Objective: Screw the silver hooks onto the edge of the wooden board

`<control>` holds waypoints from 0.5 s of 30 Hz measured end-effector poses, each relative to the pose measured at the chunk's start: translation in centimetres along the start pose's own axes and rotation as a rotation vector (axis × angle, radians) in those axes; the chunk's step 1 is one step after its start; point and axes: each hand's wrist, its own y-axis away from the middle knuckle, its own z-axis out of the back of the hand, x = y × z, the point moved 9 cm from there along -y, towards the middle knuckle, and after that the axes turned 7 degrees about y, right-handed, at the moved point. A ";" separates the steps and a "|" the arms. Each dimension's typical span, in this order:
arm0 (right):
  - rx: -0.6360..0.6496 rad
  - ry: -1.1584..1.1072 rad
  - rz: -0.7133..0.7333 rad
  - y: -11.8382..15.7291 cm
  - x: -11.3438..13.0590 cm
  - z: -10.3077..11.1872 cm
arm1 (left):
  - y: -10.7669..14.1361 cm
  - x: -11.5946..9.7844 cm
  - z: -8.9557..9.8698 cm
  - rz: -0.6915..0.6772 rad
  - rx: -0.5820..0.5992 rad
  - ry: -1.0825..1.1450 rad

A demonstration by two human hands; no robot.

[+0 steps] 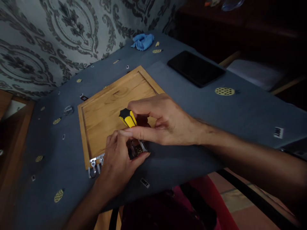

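A wooden tray-like board (107, 118) with a raised rim lies on the blue patterned cloth. Metal hooks on a strip (93, 163) run along its near edge. My right hand (165, 123) is closed around a yellow and black screwdriver handle (129, 118), which stands roughly upright over that edge; its tip is hidden behind my fingers. Just below the handle, my left hand (121, 153) rests on the near edge, its fingers bent about the hook strip. Another metal hook (143, 146) shows between my left thumb and index finger. Whether the left fingers pinch the strip is hidden.
A black tablet (195, 68) lies at the back right of the cloth-covered table (192, 111). Near the patterned wall is a crumpled blue cloth (143, 42). A small clear object (68, 110) sits left of the board. A red seat (216, 198) shows below the table's front edge.
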 end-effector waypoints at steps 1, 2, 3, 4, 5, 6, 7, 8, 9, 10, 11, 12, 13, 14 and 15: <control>0.001 0.000 0.002 0.0 0.0 0.0 | 0.0 0.0 0.0 0.002 0.001 0.003; 0.005 0.002 0.005 0.0 0.0 -0.1 | 0.0 0.0 0.0 0.004 0.003 0.005; 0.008 0.011 0.009 0.0 0.0 -0.1 | 0.0 0.0 0.0 0.006 0.003 0.005; 0.013 0.024 0.012 0.0 0.0 -0.2 | 0.0 -0.1 0.0 0.007 0.002 0.004; 0.017 0.041 0.014 0.1 0.0 -0.2 | 0.0 -0.1 0.0 0.008 0.000 0.000; 0.018 0.055 0.012 0.1 -0.1 -0.3 | 0.0 -0.1 0.0 0.010 -0.002 -0.002; 0.018 0.062 0.008 0.1 -0.1 -0.3 | 0.0 0.0 0.0 0.013 -0.001 -0.002; 0.012 0.061 0.005 0.1 -0.2 -0.2 | 0.0 0.0 0.0 0.015 -0.001 0.001; 0.003 0.053 0.007 0.1 -0.1 -0.2 | 0.0 0.1 -0.1 0.015 0.002 0.005; -0.004 0.042 0.012 0.1 -0.1 -0.1 | 0.0 0.1 -0.1 0.010 0.005 0.008; -0.003 0.028 0.017 0.0 0.0 0.0 | 0.0 0.1 -0.2 0.005 0.014 0.007; 0.011 0.011 0.018 0.0 0.1 -0.1 | 0.0 0.1 -0.3 0.003 0.023 0.000; 0.033 -0.006 0.014 0.0 0.2 -0.3 | 0.0 0.1 -0.4 0.004 0.033 -0.014; 0.056 -0.023 0.005 -0.1 0.2 -0.4 | -0.1 0.2 -0.5 0.010 0.041 -0.032; 0.082 -0.044 -0.009 -0.1 0.2 -0.5 | -0.1 0.2 -0.5 0.022 0.047 -0.048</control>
